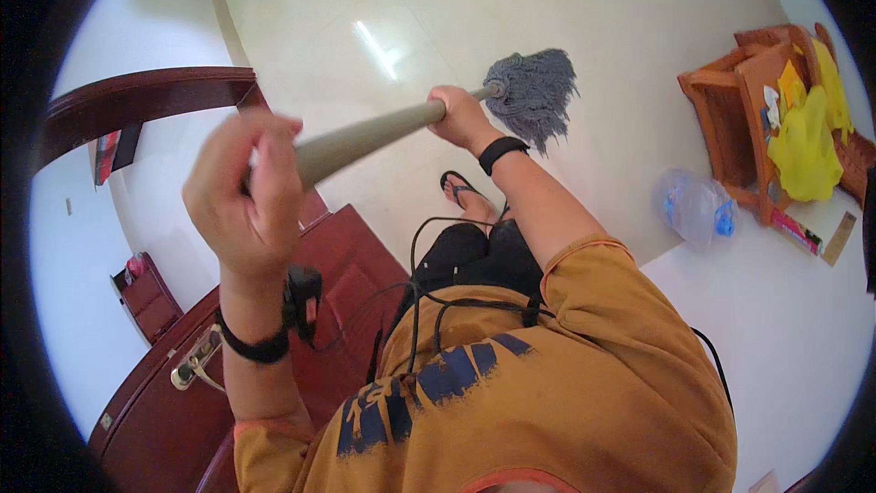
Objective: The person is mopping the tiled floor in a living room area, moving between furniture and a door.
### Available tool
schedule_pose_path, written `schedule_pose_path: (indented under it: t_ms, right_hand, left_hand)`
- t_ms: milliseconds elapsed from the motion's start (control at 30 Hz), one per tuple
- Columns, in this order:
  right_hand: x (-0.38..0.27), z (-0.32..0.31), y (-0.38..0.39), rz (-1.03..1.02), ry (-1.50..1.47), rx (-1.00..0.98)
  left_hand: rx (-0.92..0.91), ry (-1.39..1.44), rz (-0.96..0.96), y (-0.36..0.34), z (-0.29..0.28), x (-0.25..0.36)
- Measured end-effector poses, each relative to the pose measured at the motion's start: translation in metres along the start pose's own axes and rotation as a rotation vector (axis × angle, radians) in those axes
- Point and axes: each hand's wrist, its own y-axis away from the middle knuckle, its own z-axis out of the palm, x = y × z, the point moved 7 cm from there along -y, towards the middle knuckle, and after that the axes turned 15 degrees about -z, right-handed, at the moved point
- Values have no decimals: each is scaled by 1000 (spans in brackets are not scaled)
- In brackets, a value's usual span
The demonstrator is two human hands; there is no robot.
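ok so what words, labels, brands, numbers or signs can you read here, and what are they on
Orange-brown shirt: large dark lettering across the front, broken by folds; no whole word I can make out.
Long red packet by the wooden furniture: any print too small to read.
Mop: none visible.

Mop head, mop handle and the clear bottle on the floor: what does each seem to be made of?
Mop head: grey yarn, cotton or synthetic, matte; loose strands show.
Mop handle: smooth, greenish-grey, perhaps coated metal or plastic; no grain shows, so I can't settle which.
Clear bottle: most likely plastic, glossy, judging by its see-through walls.
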Motion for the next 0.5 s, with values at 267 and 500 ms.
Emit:
schedule_pose_path:
  t_ms: [267, 500]
  right_hand:
    - [21, -85, 125, 287, -100, 150]
    - [66, -132, 342, 593, -51, 294]
  left_hand:
    - [-347, 256, -40, -31, 106, 72]
    - [-1003, 277, -192, 65, 276, 114]
